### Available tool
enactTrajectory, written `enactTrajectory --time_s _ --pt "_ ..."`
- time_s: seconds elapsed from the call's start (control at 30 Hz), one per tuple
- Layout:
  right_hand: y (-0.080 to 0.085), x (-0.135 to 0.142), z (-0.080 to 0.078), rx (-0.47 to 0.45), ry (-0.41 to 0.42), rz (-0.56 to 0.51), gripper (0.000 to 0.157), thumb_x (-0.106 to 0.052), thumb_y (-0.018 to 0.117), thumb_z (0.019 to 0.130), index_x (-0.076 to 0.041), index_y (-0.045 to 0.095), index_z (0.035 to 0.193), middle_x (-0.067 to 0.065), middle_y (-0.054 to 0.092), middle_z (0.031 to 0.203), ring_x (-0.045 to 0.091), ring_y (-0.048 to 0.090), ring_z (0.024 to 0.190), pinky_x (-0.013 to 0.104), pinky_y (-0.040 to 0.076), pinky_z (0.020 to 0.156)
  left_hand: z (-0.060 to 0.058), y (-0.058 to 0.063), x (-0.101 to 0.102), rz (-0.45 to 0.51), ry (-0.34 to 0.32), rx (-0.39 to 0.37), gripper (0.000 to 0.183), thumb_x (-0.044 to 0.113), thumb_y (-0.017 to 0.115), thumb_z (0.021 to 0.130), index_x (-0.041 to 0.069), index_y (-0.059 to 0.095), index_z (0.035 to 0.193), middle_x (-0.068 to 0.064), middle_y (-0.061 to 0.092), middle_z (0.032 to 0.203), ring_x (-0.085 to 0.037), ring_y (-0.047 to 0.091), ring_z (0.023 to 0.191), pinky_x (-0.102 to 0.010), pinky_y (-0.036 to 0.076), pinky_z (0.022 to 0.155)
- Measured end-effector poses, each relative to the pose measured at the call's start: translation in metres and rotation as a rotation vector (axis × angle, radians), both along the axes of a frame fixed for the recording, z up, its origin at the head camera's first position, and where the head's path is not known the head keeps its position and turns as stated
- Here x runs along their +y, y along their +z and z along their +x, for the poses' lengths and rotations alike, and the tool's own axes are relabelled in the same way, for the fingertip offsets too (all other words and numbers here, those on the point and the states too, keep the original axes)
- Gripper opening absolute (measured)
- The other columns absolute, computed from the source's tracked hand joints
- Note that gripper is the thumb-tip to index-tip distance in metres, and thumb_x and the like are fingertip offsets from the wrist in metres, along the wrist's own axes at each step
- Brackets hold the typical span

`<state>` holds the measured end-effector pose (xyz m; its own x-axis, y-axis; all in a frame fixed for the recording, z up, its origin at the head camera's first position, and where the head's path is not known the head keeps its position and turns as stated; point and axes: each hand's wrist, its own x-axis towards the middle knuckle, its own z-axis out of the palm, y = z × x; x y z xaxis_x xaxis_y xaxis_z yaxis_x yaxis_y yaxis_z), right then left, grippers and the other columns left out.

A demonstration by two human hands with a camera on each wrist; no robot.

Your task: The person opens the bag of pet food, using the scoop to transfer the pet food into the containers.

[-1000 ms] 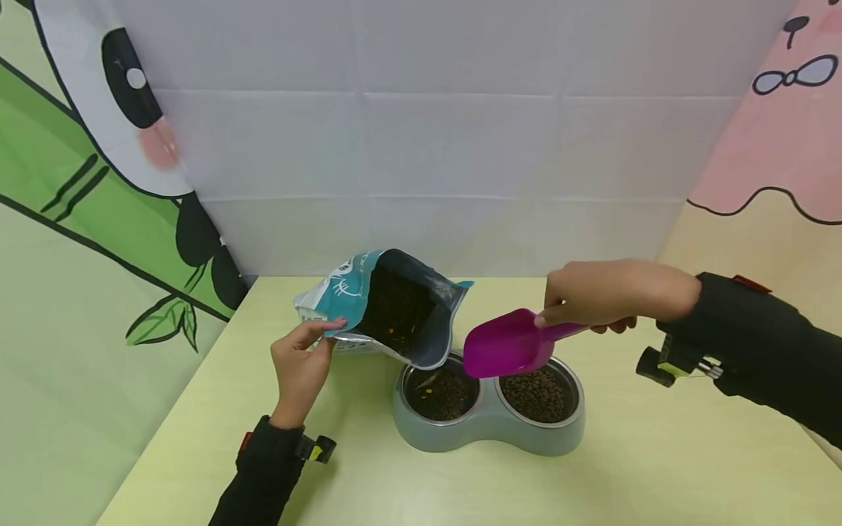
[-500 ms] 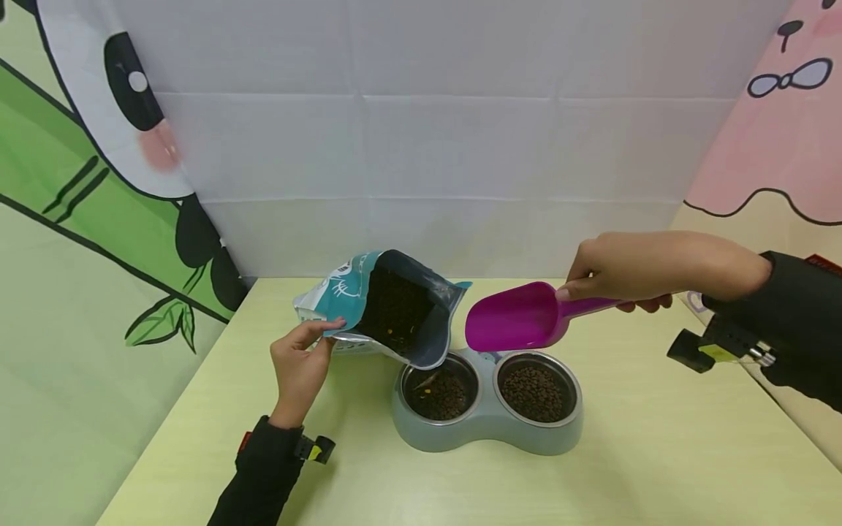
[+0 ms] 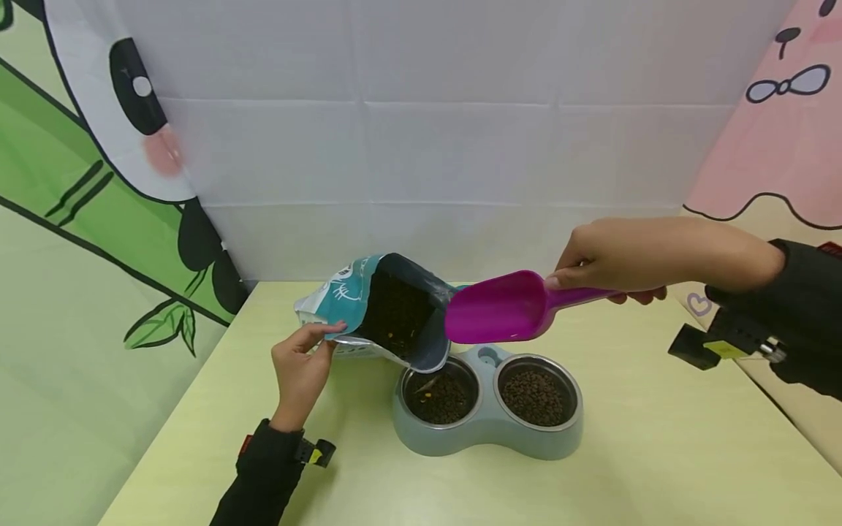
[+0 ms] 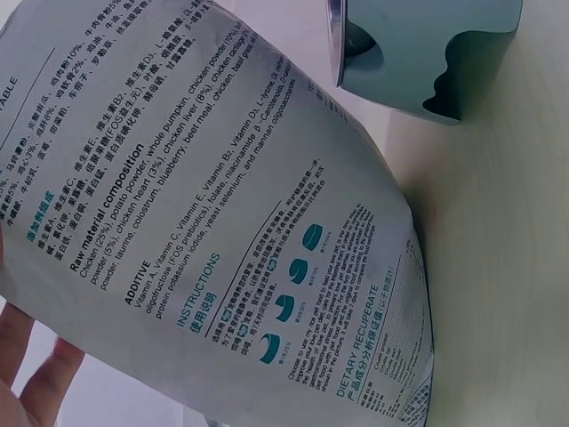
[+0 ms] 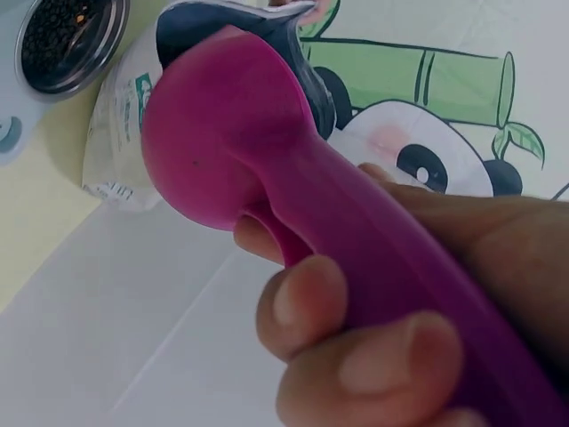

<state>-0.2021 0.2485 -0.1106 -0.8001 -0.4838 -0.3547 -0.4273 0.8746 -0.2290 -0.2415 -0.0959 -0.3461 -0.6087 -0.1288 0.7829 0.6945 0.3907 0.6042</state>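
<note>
while the left hand (image 3: 302,371) pinches the bag (image 3: 356,292) by its edge, behind and left of the feeder (image 3: 487,431), the open mouth tilts toward the feeder's near side. the right hand (image 3: 608,256) grips the scoop (image 3: 500,310) by its handle, raised behind the feeder, tip at the bag's mouth; touching or apart, i cannot tell. brown kibble (image 3: 534,398) lies in the feeder's two bowls.

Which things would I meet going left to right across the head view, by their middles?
Panda drawing, left hand, teal-and-white bag, purple scoop, right hand, pink drawing.
</note>
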Motion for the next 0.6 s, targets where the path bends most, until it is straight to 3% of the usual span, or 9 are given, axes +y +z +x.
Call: enactTrajectory --time_s 0.23,0.47,0.6 --pt "-0.004 -0.027 0.001 0.032 0.013 -0.01 0.021 -0.029 0.047 0.094 -0.019 0.061 0.083 0.002 0.047 0.054 0.014 0.04 0.039 0.027 0.037 0.037 -0.002 -0.001 -0.001 0.01 -0.006 -0.008 0.018 -0.014 0.059 0.074 0.0 0.066 0.084 -0.014 0.066 0.082 -0.023 0.063 0.081 -0.018 0.046 0.078" --pt "-0.009 -0.052 -0.001 0.062 0.027 0.028 0.022 -0.03 0.047 0.094 -0.017 0.059 0.081 0.002 0.047 0.057 0.015 0.041 0.042 0.027 0.036 0.04 -0.018 -0.022 -0.009 0.02 0.005 -0.016 0.021 -0.014 0.061 0.074 0.003 0.067 0.084 -0.013 0.067 0.082 -0.022 0.063 0.081 -0.018 0.047 0.078" --pt "-0.016 -0.063 -0.003 0.082 0.037 0.041 0.021 -0.03 0.047 0.094 -0.017 0.058 0.081 0.002 0.046 0.057 0.016 0.042 0.043 0.027 0.036 0.04 -0.02 -0.024 -0.009 0.021 0.007 -0.008 0.021 -0.014 0.061 0.073 0.003 0.067 0.084 -0.014 0.066 0.082 -0.023 0.063 0.081 -0.017 0.046 0.078"
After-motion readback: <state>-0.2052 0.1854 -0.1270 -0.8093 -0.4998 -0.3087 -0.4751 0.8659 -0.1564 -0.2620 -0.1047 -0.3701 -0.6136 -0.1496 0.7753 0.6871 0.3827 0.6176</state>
